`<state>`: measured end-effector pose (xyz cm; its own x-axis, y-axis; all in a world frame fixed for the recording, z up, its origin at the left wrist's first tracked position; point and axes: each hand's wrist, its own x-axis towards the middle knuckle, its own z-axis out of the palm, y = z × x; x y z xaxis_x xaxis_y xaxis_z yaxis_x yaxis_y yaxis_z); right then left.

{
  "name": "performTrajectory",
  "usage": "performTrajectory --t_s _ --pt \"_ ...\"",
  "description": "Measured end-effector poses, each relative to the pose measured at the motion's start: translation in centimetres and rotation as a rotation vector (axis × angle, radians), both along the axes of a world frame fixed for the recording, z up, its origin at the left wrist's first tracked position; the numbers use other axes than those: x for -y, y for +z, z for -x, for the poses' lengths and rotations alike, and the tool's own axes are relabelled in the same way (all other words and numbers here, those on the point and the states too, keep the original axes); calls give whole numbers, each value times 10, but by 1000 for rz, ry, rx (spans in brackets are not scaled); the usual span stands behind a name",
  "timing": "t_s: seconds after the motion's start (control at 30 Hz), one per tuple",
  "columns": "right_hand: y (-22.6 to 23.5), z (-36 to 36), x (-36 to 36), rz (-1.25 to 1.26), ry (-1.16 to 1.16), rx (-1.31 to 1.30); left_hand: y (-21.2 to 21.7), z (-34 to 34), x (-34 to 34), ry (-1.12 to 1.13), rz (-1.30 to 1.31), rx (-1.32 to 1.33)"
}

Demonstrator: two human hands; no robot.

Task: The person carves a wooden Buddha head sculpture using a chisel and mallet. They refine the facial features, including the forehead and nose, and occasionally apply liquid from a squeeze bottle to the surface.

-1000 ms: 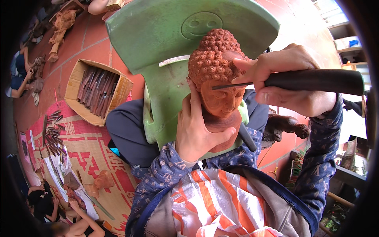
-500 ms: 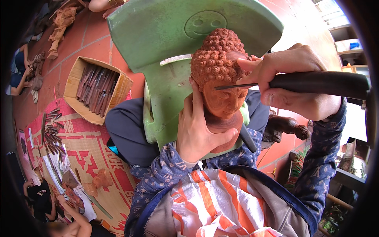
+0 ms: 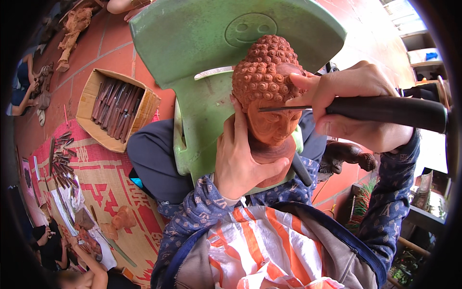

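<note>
A reddish wooden Buddha head (image 3: pixel 269 82) with curled hair stands on the seat of a small green plastic chair (image 3: pixel 207 115). My left hand (image 3: pixel 245 159) is wrapped round its neck and jaw, the fingers along the cheek and the thumb across the neck. In my right hand (image 3: pixel 356 108) is a carving chisel (image 3: pixel 385 113) with a thick dark handle. Its thin blade lies across the brow of the carving, pointing left. My right fingertips rest near the curls and forehead. A second dark handle (image 3: pixel 301 169) sticks out beside the carving's base.
At left, a cardboard box (image 3: pixel 150 108) holds several chisels. More tools (image 3: pixel 62 159) lie on a red and tan mat (image 3: pixel 110 178), near a small wooden carving (image 3: pixel 124 217). Another person (image 3: pixel 91 274) works at lower left. A dark carved figure (image 3: pixel 346 156) lies right of the chair.
The chisel blade has dropped slightly and shifted a little left on the brow, and my right hand has lowered with it. My left hand keeps its hold.
</note>
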<state>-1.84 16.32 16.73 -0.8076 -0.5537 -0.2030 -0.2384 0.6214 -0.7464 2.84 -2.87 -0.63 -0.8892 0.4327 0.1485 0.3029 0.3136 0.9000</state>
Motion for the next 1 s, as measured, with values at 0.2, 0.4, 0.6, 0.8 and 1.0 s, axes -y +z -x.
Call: performTrajectory --t_s 0.2,0.4,0.6,0.8,1.0 --pt "17 9 9 -124 -18 92 0 0 0 1 -9 -4" --pt "11 5 7 -72 -3 11 -1 0 0 -3 -5 -10" --pt "3 1 6 -45 14 -10 2 -1 1 -2 0 -5" --pt "0 -4 -3 -6 46 40 2 -1 0 16 -6 -17" --pt "-33 -13 -58 727 -112 -99 -4 0 -5 -3 -94 -16"
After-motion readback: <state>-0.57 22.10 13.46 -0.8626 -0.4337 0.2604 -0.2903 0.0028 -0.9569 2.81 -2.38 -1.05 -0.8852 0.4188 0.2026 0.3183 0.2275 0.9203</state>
